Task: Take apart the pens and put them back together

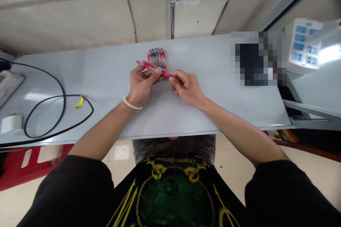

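Note:
A red and pink pen lies slantwise across the fingers of my left hand, which is closed around its barrel with the thumb on top. The fingertips of my right hand pinch the pink end of the same pen at its right. Just behind my hands, several pens with red, blue and dark ends lie side by side in a row on the grey table. My hands and the held pen partly cover their near ends.
A black cable with a yellow tag loops over the table's left side, near a white adapter. At the far right stands a white power strip with blue sockets. A blurred dark patch covers the table's right end.

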